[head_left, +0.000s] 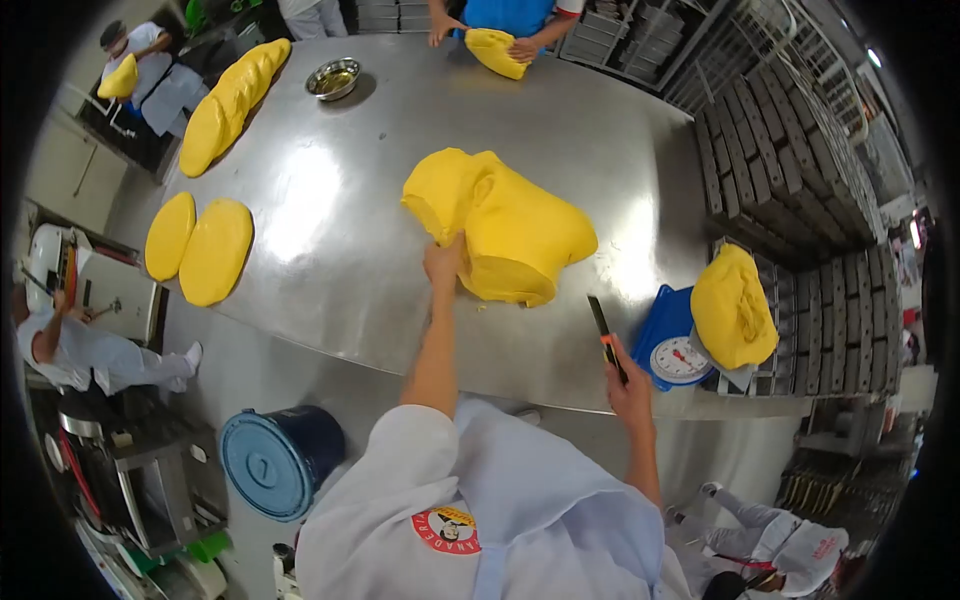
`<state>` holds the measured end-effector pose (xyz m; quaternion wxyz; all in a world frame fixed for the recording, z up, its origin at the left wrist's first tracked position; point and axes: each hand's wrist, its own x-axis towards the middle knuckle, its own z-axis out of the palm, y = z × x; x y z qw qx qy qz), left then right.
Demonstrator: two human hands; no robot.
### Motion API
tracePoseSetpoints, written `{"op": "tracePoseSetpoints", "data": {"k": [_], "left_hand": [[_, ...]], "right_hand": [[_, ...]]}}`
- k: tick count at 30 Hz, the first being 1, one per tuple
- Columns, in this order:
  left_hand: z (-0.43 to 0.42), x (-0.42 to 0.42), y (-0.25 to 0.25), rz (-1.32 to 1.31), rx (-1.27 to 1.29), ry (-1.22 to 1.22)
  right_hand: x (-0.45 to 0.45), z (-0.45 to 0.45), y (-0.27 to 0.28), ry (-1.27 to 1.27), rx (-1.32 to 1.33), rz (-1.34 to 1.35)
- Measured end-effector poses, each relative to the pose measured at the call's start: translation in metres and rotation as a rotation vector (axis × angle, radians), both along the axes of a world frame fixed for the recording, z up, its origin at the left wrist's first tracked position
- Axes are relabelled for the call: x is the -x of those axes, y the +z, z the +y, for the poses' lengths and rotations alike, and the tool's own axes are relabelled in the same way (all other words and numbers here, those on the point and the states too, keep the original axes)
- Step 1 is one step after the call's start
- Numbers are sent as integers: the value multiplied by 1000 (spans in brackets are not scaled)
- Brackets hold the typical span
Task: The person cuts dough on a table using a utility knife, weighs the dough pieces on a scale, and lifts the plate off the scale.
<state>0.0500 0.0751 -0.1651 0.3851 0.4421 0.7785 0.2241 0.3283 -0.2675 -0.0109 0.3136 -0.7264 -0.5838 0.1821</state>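
A large mass of yellow dough (525,225) lies on the steel table in front of me, with a flat cut face on its near side. My left hand (443,262) grips the near left edge of this dough; its fingertips are partly hidden against it. In my right hand (628,385) is a knife (600,322) with a dark blade and an orange-and-black handle. The blade points away from me, apart from the dough. Just right of that hand stands a blue dial scale (664,325), bearing another yellow dough lump (734,308).
Flattened dough pieces (217,252) and a row of dough (235,105) line the table's left side. A metal bowl (333,79) sits at the back. Across the table (360,180), a person's hands (524,50) hold dough. Stacked pans (775,150) rise at right; a lidded blue bin (275,455) stands below left.
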Motion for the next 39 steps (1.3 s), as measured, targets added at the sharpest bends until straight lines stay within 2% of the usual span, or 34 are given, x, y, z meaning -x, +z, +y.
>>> {"op": "tracePoseSetpoints", "data": {"k": [3, 6, 9, 12, 15, 17, 18, 19, 21, 23, 24, 26, 29, 30, 31, 32, 33, 34, 36, 37, 38, 39], "left_hand": [[-17, 6, 13, -282, -38, 28], [-45, 28, 34, -365, -10, -24], [-81, 46, 9, -578, -129, 98], [-98, 66, -7, -675, -69, 143], [-113, 72, 5, -715, -115, 172], [-123, 83, -22, -625, -111, 207], [-128, 93, -38, -577, -112, 218], [-138, 112, -52, -497, -247, 151], [-160, 157, -44, -402, -274, 170], [-176, 202, -6, -635, -227, 384], [-180, 215, 5, -886, -283, 514], [-184, 221, 60, -967, -297, 513], [-161, 175, 104, -876, -306, 185], [-148, 152, 120, -810, -283, 81], [-131, 119, 139, -740, -270, -31], [-117, 83, 163, -777, -330, -191], [-108, 53, 189, -811, -384, -343], [-102, 21, 205, -839, -443, -477], [-83, -46, 230, -886, -384, -878], [-85, -90, 245, -845, -462, -1052], [-93, -133, 261, -805, -540, -1216], [-129, -211, 284, -649, -500, -1278]], "right_hand": [[42, 89, 32, 62, 33, 50], [97, 175, 38, 247, -10, 27], [150, 244, -11, 519, -35, -171], [189, 259, -44, 604, 279, -385], [169, 219, -65, 600, 319, -407], [142, 173, -49, 571, 463, -490], [112, 146, -65, 574, 509, -458], [80, 122, -81, 580, 554, -427], [53, 95, -58, 638, 463, -309], [65, 92, -9, 506, 468, -241], [68, 91, 3, 434, 463, -202], [77, 98, -5, 418, 311, 18], [84, 87, -31, 343, 68, 216], [85, 75, -60, 290, 135, 115], [80, 60, -60, 218, 202, 118], [76, 44, -59, 146, 270, 121], [91, 28, -16, 78, 327, 227], [98, 15, 5, 36, 378, 340], [92, -30, -44, -99, 51, 312], [85, -59, -68, -157, -106, 282], [81, -87, -76, -259, -26, 310], [45, -139, -79, -354, 40, 358]]}}
